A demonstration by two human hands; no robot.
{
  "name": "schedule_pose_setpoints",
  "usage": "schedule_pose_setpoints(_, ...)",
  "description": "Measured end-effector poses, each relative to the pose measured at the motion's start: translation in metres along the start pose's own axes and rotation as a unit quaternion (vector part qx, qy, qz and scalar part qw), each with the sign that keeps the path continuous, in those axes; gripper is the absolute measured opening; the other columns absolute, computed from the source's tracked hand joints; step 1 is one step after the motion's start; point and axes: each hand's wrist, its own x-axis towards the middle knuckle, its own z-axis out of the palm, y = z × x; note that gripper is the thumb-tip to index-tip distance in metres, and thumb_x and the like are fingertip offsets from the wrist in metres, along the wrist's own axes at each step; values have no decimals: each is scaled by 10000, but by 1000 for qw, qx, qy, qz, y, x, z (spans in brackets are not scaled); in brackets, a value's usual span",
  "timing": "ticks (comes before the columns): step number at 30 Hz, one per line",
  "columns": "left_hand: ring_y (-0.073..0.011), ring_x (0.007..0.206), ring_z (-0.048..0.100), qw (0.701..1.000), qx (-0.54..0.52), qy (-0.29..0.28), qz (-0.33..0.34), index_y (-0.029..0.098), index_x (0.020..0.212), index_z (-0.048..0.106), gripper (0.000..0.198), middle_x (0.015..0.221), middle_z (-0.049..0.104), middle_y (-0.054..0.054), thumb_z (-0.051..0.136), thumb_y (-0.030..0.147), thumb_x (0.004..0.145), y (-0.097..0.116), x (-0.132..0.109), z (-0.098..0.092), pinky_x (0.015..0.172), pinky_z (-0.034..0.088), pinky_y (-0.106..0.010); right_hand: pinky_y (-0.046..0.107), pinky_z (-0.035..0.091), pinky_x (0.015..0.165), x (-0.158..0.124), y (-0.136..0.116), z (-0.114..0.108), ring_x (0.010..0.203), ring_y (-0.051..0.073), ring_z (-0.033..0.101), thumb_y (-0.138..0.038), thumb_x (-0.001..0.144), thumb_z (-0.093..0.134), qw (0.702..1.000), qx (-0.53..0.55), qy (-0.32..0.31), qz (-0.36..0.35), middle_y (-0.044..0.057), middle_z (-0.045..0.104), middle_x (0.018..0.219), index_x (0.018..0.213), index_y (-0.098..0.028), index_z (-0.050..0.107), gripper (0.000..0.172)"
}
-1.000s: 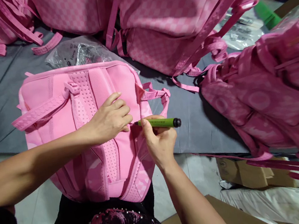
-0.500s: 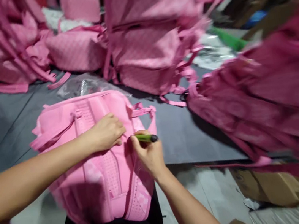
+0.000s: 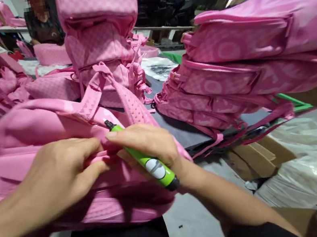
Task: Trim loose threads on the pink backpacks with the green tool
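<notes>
A pink backpack (image 3: 33, 124) stands tilted before me over my lap and the table edge, its interior showing under the raised top panel. My left hand (image 3: 63, 172) is closed, thumb and fingers pinching pink fabric of the backpack near its middle. My right hand (image 3: 151, 144) is closed around a green pen-shaped tool (image 3: 141, 160) with a black, pale-ended tip and a black rear end. The tool's tip points up and away, close to the backpack's strap (image 3: 96, 96). The right fingertips are near the left ones at the fabric, partly hidden.
Pink checked bags (image 3: 96, 43) are stacked behind the backpack on the grey table (image 3: 186, 138). Several pink backpacks (image 3: 229, 69) lie piled at the right. Cardboard boxes (image 3: 254, 160) and a white plastic bag (image 3: 307, 178) sit on the floor. A person (image 3: 47, 29) is at the far left.
The backpack has been turned and lifted closer, now with its interior showing. The pen-shaped tool has swung so its tip points up-left, off the backpack's back panel. The view has tilted upward.
</notes>
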Motion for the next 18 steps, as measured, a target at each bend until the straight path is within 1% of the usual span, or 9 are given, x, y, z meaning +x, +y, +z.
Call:
schedule_pose_setpoints(2, -151, 667, 653, 996, -17, -45, -70, 203, 919, 678, 148, 803, 735, 3, 558, 289, 928, 4, -4, 24, 577, 426, -272, 393, 580, 954, -14, 19, -1, 1064, 193, 707, -260, 994, 559, 999, -4, -39, -7, 13, 750, 1127, 1281, -311, 660, 308)
schedule_pose_setpoints(5, -216, 929, 702, 989, 31, -115, -86, 159, 1057, 672, 173, 1035, 758, -69, 613, 220, 906, -7, -5, 70, 756, 479, -318, 469, 566, 978, -47, 66, 28, 1145, 245, 679, -252, 967, 565, 997, -24, -70, -3, 62, 744, 1168, 1259, -277, 685, 316)
schedule_pose_setpoints(7, -246, 963, 693, 984, 96, -131, -78, 132, 1073, 663, 178, 1024, 748, -91, 594, 197, 922, -17, -6, 93, 776, 459, -348, 492, 547, 1005, -64, 92, 52, 1204, 253, 650, -220, 954, 548, 998, -40, -48, 19, 73, 729, 1218, 1284, -273, 669, 356)
schedule_pose_setpoints(9, -237, 903, 685, 981, 145, -112, -60, 122, 1036, 663, 161, 941, 739, -85, 537, 180, 954, -22, -9, 102, 731, 429, -342, 485, 546, 990, -70, 102, 70, 1194, 251, 650, -195, 940, 553, 998, -57, -4, 18, 77, 724, 1226, 1303, -272, 651, 384)
schedule_pose_setpoints(11, -213, 846, 668, 984, 153, -81, -28, 122, 1018, 661, 170, 893, 726, -77, 509, 181, 971, -24, -15, 99, 691, 415, -327, 449, 558, 918, -67, 99, 82, 1096, 243, 684, -178, 929, 579, 998, -59, 24, -17, 80, 737, 1180, 1313, -264, 633, 397)
schedule_pose_setpoints(13, -198, 850, 649, 991, 130, -36, -10, 132, 1000, 663, 185, 922, 719, -77, 500, 219, 984, -28, -21, 86, 709, 438, -321, 411, 546, 843, -61, 91, 91, 978, 228, 704, -160, 925, 601, 997, -50, 42, -39, 77, 750, 1109, 1312, -251, 615, 397)
schedule_pose_setpoints(16, -207, 1005, 613, 991, 97, 55, -80, 150, 1087, 652, 211, 1052, 706, -80, 505, 261, 985, -42, -18, 60, 866, 469, -331, 381, 517, 781, -53, 83, 102, 861, 213, 700, -130, 919, 614, 993, -48, 106, -13, 65, 752, 996, 1264, -233, 616, 360)
schedule_pose_setpoints(17, -219, 1097, 586, 988, 92, 60, -112, 153, 1185, 624, 260, 1145, 690, -86, 538, 268, 968, -48, -12, 54, 929, 459, -340, 378, 512, 777, -52, 82, 106, 852, 213, 696, -116, 914, 616, 991, -50, 127, -8, 66, 748, 979, 1244, -227, 619, 348)
schedule_pose_setpoints(18, -235, 1188, 547, 986, 89, 38, -136, 158, 1296, 572, 377, 1251, 656, -93, 588, 288, 942, -54, -3, 50, 979, 443, -352, 377, 508, 779, -52, 80, 110, 850, 214, 693, -101, 909, 614, 988, -51, 143, -9, 67, 744, 971, 1232, -222, 619, 345)
